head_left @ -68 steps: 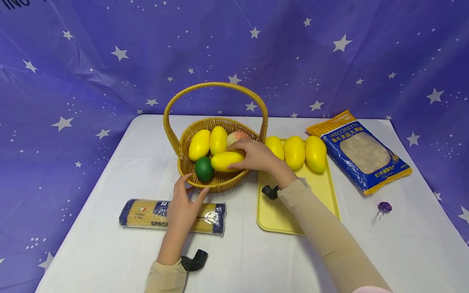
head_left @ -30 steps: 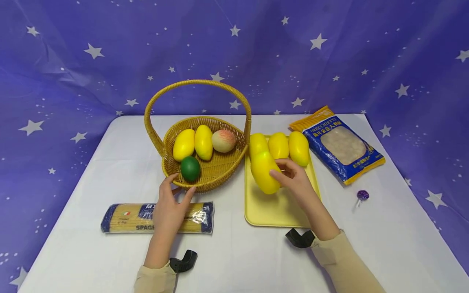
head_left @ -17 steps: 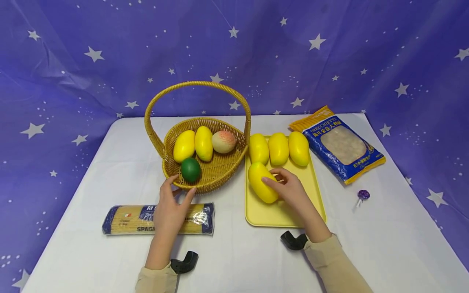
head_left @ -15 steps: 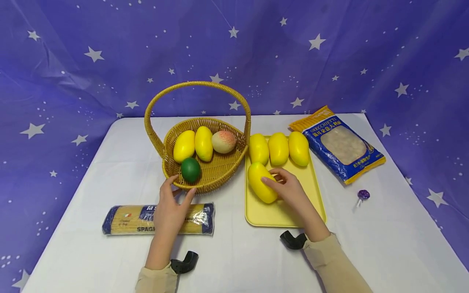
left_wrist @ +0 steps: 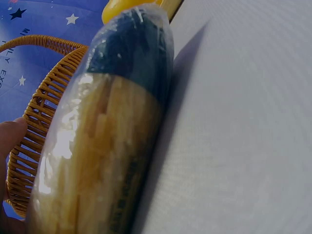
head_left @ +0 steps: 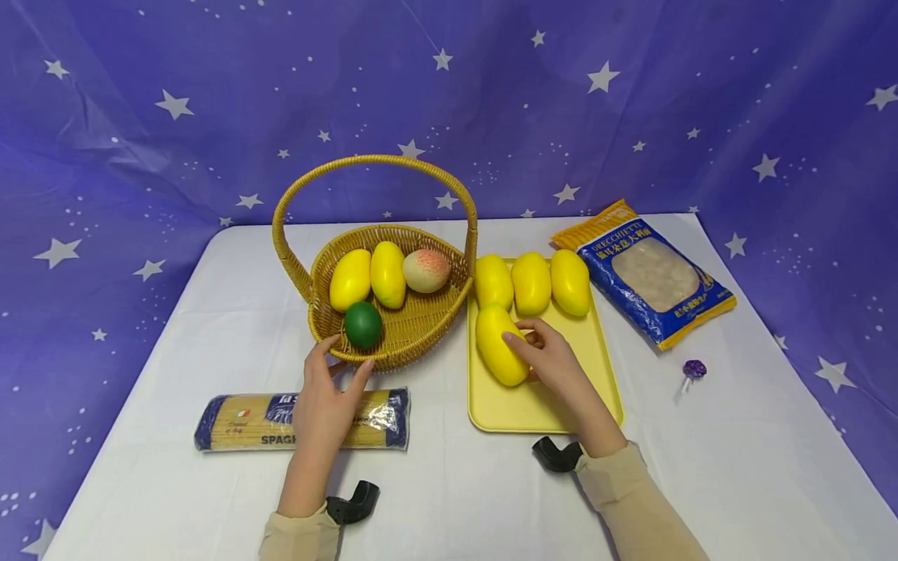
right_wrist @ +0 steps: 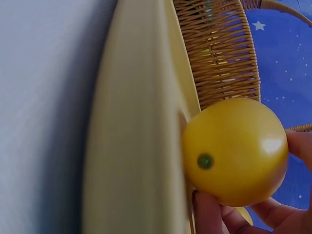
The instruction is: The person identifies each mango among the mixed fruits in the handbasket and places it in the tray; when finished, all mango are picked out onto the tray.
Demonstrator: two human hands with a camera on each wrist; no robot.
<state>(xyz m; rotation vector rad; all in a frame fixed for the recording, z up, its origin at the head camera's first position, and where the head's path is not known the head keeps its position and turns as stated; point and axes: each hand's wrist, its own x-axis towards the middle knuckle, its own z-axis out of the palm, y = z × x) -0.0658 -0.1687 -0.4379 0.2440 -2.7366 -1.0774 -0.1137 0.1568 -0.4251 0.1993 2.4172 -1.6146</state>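
My right hand (head_left: 554,358) holds a yellow mango (head_left: 500,347) between thumb and fingers, low over the front half of the yellow tray (head_left: 540,413). In the right wrist view, the mango (right_wrist: 239,151) shows its green stem spot beside the tray edge (right_wrist: 141,122). A row of three mangoes (head_left: 532,283) lies along the tray's back. My left hand (head_left: 326,401) grips the front rim of the wicker basket (head_left: 414,347), finger and thumb spread along it. Inside are two mangoes (head_left: 388,274), a peach (head_left: 426,270) and a dark green round fruit (head_left: 362,325).
A spaghetti pack (head_left: 238,421) lies under my left hand, before the basket. Right of the tray is a blue and orange orecchiette bag (head_left: 655,273), with a purple lollipop (head_left: 694,370) nearer me. The basket's tall handle (head_left: 375,160) arches upward. A starry purple cloth (head_left: 449,101) hangs behind.
My right hand has carried one mango out of the basket, rightward and down to the tray in front of the row. The left hand has stayed at the basket rim.
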